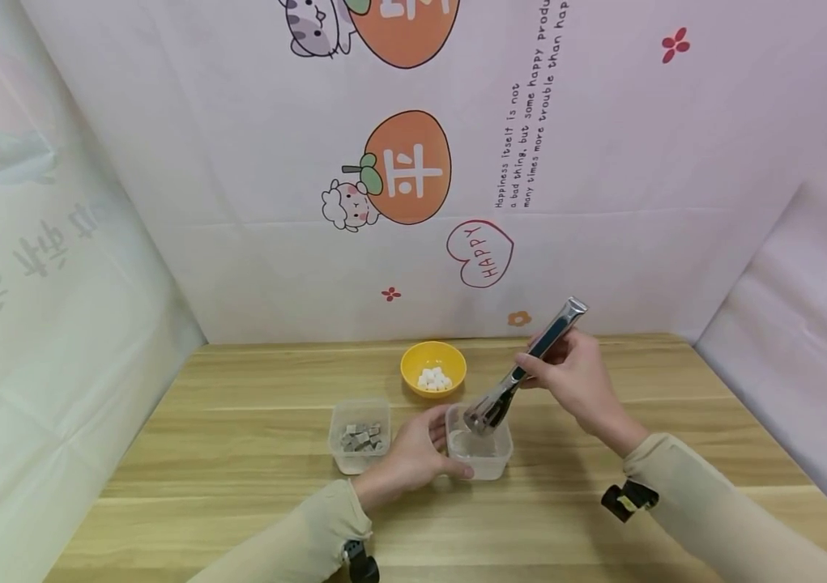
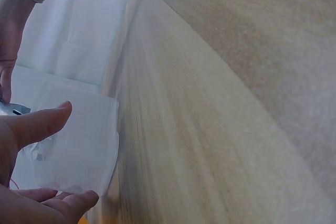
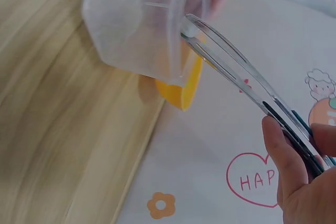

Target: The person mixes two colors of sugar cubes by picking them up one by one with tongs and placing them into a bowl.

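Observation:
My right hand [image 1: 577,376] grips metal tongs [image 3: 231,51] with dark strips along the handles. Their tips point down into a clear plastic container [image 1: 482,465], and the right wrist view shows a small white piece [image 3: 188,26] between them. Around the left side of that container my left hand [image 1: 416,453] holds on, thumb along the front and fingers at the back; the left wrist view shows its thumb [image 2: 44,124] apart from the other fingers. Behind it stands a yellow bowl [image 1: 413,389] with several white cubes [image 1: 434,378] in it.
Left of my left hand sits a second clear container [image 1: 358,465] with several grey cubes [image 1: 362,438]. Everything stands on a wood-grain table [image 1: 253,437]. A printed white cloth [image 1: 274,275] rises at its back edge, with cloth on both sides too.

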A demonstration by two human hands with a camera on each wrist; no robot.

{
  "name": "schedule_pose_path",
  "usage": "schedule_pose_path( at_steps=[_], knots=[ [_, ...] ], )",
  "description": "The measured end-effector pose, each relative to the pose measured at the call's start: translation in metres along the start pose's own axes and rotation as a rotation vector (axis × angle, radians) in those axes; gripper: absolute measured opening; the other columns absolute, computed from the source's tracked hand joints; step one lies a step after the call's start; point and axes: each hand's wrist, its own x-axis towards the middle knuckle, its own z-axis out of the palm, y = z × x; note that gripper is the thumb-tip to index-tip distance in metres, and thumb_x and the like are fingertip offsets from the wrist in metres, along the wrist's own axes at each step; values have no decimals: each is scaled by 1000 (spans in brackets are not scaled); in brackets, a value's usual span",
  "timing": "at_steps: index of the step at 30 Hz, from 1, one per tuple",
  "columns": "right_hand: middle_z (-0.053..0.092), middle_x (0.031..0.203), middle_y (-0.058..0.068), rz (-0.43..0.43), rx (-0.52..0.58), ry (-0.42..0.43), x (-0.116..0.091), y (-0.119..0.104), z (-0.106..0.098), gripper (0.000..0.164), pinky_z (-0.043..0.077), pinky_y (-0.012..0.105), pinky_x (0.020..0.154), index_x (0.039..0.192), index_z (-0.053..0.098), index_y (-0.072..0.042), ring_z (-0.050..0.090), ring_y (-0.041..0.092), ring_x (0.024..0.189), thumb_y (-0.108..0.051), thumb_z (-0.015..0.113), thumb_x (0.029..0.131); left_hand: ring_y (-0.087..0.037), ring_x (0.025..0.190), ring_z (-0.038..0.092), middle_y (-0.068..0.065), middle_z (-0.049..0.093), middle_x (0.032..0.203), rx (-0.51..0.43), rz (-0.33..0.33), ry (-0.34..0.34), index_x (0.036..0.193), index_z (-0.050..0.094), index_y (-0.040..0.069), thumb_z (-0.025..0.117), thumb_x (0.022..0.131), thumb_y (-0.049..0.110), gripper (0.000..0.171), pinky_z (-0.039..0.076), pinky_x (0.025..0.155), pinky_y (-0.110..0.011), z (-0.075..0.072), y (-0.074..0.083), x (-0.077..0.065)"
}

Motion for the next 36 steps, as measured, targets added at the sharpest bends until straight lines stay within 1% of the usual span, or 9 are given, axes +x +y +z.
schedule_pose_path(
  at_steps=[4, 9, 14, 18, 21, 25, 28, 32, 36],
  knots=[
    [71, 93, 22, 53, 47, 22, 6, -6, -3, 23, 68, 44, 72, 108, 58, 14, 76, 21, 77, 5, 74, 95, -35, 140, 52, -19, 52, 155, -21, 7, -15, 154, 48, 2, 94, 71, -4, 95, 45, 117, -41, -1, 1, 0],
    [70, 96, 15, 89, 76, 62, 15, -11, -3, 29, 67, 43, 74, 113, 56, 15, 75, 20, 80, 1, 74, 96, -37, 141, 52, -20, 50, 156, -6, 13, -13, 154, 47, 1, 95, 70, -4, 97, 45, 117, -42, 0, 1, 0],
    [71, 103, 19, 111, 80, 105, 28, -13, 3, 27, 67, 43, 76, 111, 56, 12, 74, 19, 82, 0, 75, 95, -37, 140, 53, -19, 53, 153, 0, 15, -10, 153, 47, 0, 95, 69, -3, 97, 45, 117, -43, 1, 1, 0],
    [69, 101, 22, 122, 59, 150, 41, -13, 12, 27, 67, 45, 76, 111, 58, 12, 75, 19, 79, 0, 76, 94, -39, 139, 53, -19, 54, 152, -2, 17, -9, 153, 47, -1, 95, 69, -3, 97, 45, 117, -45, 1, 1, -1],
    [66, 98, 22, 130, 44, 173, 50, -10, 19, 29, 67, 45, 75, 112, 57, 12, 74, 20, 76, 0, 77, 94, -40, 139, 52, -21, 53, 153, -16, 18, -8, 153, 46, -3, 94, 69, -5, 97, 45, 117, -45, 0, 1, -1],
    [65, 98, 22, 136, 41, 202, 59, -4, 29, 30, 68, 38, 70, 111, 57, 11, 74, 21, 76, -1, 77, 94, -41, 140, 52, -24, 50, 154, -33, 18, -9, 154, 44, -5, 93, 69, -8, 98, 45, 117, -46, 0, 2, -2],
    [64, 98, 21, 139, 38, 220, 66, 1, 35, 28, 67, 34, 67, 109, 57, 10, 74, 22, 77, -2, 77, 94, -41, 140, 52, -24, 50, 154, -31, 17, -11, 154, 43, -5, 93, 69, -7, 99, 44, 117, -46, 0, 2, -3],
    [63, 96, 20, 145, 27, 242, 75, 9, 41, 25, 67, 33, 64, 107, 57, 8, 72, 24, 76, -2, 77, 94, -40, 140, 51, -22, 50, 155, -28, 20, -15, 155, 43, -4, 94, 70, -6, 99, 44, 118, -46, -1, 1, -2],
    [64, 94, 19, 144, 2, 262, 80, 14, 45, 24, 67, 32, 61, 105, 59, 6, 72, 28, 76, -1, 77, 93, -39, 141, 51, -21, 50, 155, -33, 22, -20, 155, 44, -3, 94, 70, -5, 98, 44, 118, -45, -1, 1, -1]
  ],
)
